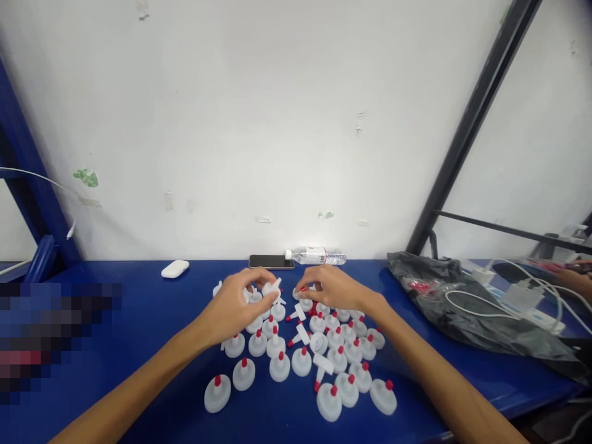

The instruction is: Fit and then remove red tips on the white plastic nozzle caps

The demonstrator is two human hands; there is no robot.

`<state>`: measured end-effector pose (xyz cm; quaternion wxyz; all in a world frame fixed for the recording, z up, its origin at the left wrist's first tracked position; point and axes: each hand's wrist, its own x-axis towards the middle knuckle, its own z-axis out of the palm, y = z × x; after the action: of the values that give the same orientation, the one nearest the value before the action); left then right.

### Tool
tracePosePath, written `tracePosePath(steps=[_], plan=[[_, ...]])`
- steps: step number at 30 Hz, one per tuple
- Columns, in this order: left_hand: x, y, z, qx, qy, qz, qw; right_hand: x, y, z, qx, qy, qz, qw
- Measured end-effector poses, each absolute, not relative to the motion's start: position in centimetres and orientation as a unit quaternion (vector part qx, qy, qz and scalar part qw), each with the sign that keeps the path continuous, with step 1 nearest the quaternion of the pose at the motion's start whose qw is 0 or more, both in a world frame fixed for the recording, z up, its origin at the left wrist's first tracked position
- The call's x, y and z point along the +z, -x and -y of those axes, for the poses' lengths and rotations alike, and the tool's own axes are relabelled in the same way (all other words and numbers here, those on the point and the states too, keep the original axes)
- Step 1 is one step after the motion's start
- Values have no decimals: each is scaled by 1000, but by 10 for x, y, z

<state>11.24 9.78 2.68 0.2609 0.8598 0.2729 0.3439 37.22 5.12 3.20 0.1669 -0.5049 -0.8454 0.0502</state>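
My left hand (pixel 240 305) is closed on a white nozzle cap (pixel 272 287), held between thumb and fingers above the table. Its spout points up to the right, with no red tip on it. My right hand (pixel 330 288) is closed with its fingertips down among the pieces, close to a bit of red; what it grips, if anything, is hidden. Around and below both hands spread many white nozzle caps with red tips (pixel 280 367), most standing on their round bases. A few lie on their sides, such as one tipped cap (pixel 322 364). Small loose red tips (pixel 314 308) lie near my right hand.
At the back of the blue table (pixel 152 345) are a phone (pixel 271 262), a water bottle (pixel 319 255) and a white earbud case (pixel 175 269). A black plastic bag (pixel 430 308) with cables and a power strip (pixel 531 311) lies right. Another person's hand (pixel 573 277) shows far right.
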Motion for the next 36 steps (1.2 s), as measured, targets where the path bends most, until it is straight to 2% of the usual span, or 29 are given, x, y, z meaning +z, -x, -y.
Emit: tracePosePath(steps=[2, 5, 12, 17, 27, 33, 36], plan=[[18, -118, -93, 304, -874, -268, 269, 30, -366, -50, 67, 504, 848, 151], [10, -121, -91, 266, -886, -262, 276, 32, -366, -47, 60, 516, 837, 173], [10, -111, -95, 243, -930, -239, 138, 34, -362, -46, 25, 517, 826, 224], [9, -112, -96, 210, -951, -203, 101, 30, -355, -45, 29, 509, 829, 230], [21, -115, -93, 322, -888, -244, 218, 30, -330, -32, 71, 483, 843, 224], [19, -119, -87, 385, -851, -261, 244, 23, -327, -34, 82, 468, 833, 283], [19, -120, -84, 377, -826, -272, 319, 24, -326, -33, 105, 451, 818, 341]])
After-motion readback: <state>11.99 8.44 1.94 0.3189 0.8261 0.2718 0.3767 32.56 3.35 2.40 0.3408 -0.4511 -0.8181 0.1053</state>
